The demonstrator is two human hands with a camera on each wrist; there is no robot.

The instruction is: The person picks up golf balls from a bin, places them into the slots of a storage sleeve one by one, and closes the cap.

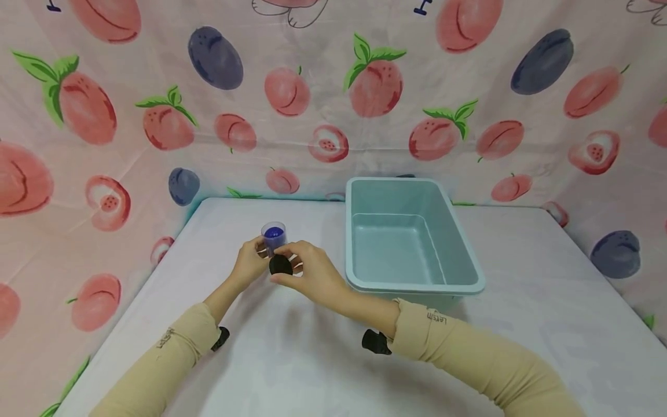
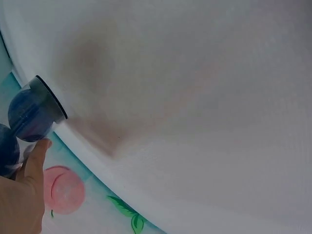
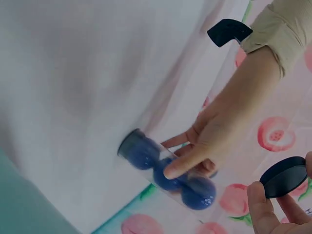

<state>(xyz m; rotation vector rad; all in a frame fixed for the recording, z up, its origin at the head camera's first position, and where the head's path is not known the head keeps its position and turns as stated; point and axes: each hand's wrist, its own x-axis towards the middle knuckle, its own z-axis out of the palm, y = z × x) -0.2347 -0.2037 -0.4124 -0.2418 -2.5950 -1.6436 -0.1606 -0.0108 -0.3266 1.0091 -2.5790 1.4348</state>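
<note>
Left hand [image 1: 249,262] grips one clear tube [image 3: 165,175] of three blue balls [image 3: 168,178]; right hand [image 1: 312,275] pinches one black cap [image 1: 280,265].

There are 2 hands, the left hand [image 1: 249,262] and the right hand [image 1: 312,277], 1 clear tube [image 3: 165,174] holding 3 blue balls [image 3: 197,192], 1 black cap [image 3: 283,176], 1 teal bin [image 1: 411,238] and 1 table [image 1: 521,324].

Tube [image 1: 273,237] on table [image 1: 521,324], left of tub [image 1: 411,237].
</note>
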